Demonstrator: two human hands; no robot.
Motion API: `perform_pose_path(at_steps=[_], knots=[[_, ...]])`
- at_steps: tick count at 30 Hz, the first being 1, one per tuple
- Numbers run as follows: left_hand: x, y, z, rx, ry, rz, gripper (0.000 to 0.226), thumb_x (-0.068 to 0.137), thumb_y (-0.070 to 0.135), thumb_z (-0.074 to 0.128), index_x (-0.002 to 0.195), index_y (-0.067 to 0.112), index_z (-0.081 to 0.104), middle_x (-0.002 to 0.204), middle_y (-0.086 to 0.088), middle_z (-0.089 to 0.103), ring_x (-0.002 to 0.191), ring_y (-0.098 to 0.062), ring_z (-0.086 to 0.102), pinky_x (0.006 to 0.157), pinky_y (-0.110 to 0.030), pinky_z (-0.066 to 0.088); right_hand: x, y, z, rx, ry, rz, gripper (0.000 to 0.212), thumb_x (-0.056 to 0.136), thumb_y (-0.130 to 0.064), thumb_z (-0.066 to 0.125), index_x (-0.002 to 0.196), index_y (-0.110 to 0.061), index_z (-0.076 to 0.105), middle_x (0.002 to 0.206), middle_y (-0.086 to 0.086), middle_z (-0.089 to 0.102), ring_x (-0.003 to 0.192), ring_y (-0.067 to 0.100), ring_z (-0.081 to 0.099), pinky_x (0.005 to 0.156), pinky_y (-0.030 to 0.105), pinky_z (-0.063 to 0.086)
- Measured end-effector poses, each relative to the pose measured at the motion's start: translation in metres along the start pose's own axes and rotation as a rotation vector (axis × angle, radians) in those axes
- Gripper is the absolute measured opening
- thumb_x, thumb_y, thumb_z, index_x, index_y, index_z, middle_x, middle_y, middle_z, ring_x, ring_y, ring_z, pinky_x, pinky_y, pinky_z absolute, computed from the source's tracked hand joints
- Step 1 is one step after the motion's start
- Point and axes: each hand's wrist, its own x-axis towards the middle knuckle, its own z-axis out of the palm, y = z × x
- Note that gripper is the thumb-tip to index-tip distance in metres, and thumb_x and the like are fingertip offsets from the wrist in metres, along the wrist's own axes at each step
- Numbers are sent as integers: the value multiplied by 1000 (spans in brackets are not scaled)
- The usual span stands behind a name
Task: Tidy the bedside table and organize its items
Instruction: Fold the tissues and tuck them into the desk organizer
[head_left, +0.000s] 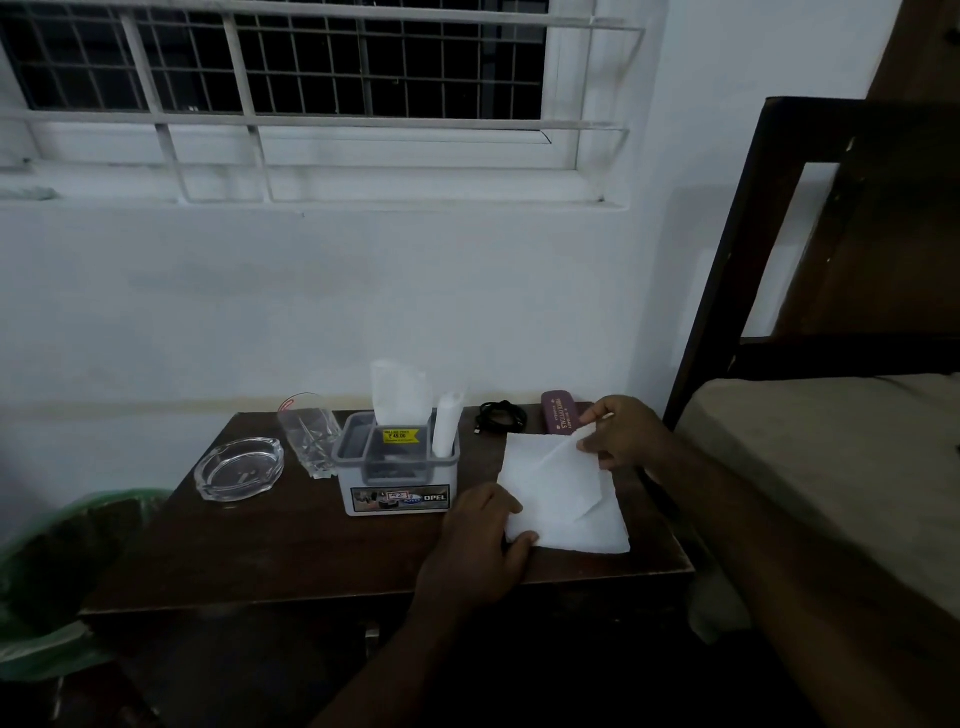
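Step in hand, by my reading: folding a white tissue (563, 493) flat on the bedside table (291, 551), right of centre in the frame. Left hand (478, 545) rests on the tissue's lower left edge, thumb laid over the corner, fingers loosely bent, pinning more than gripping. Right hand (623, 434) pinches the upper right corner between thumb and fingertips, lifting it into a diagonal flap. Next move likely calls for carrying that corner across and down to the left, pressing the crease, then placing the folded piece with the others; thin paper, so a light pull, or it tears. Count: one organizer box (397, 475) at centre, holding one upright folded tissue (397, 392) and one rolled tissue (448, 423); one drinking glass (309, 434) touching its left side; one glass ashtray (239, 467) further left; one coiled black cable (501, 415) and one maroon spectacle case (561, 413) along the back edge. One green-lined bin (57, 566) at lower left.
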Motion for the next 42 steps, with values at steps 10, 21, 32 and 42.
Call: perform_pose_path(at_steps=[10, 21, 32, 42], knots=[[1, -1, 1, 7, -22, -21, 35, 84, 49, 57, 100, 17, 62, 107, 3, 59, 104, -14, 53, 88, -19, 34, -2, 8, 14, -91, -229, 276, 92, 58, -9, 92, 129, -16, 33, 110, 18, 59, 83, 28, 65, 50, 31, 53], [3, 6, -5, -6, -14, -31, 55, 85, 45, 59, 126, 10, 49, 126, -4, 47, 118, -16, 46, 100, -26, 38, -3, 5, -3, 272, -397, 317, 37, 84, 14, 60, 121, 9, 57, 106, 21, 68, 92, 33, 70, 74, 41, 62], [0, 8, -9, -16, -106, -15, 41, 83, 31, 57, 122, 24, 66, 133, -8, 53, 119, -22, 52, 100, -29, 41, -10, 8, -13, -204, -438, 303, 53, 75, -6, 80, 117, -19, 51, 118, 13, 57, 99, 28, 63, 75, 39, 60], [-5, 13, -11, 34, -130, -80, 50, 82, 46, 44, 116, 19, 69, 139, -6, 52, 127, -18, 50, 103, -25, 25, 2, 14, -13, -230, -249, 234, 31, 79, -16, 80, 104, -10, 62, 90, 14, 67, 63, 19, 66, 51, 28, 56]])
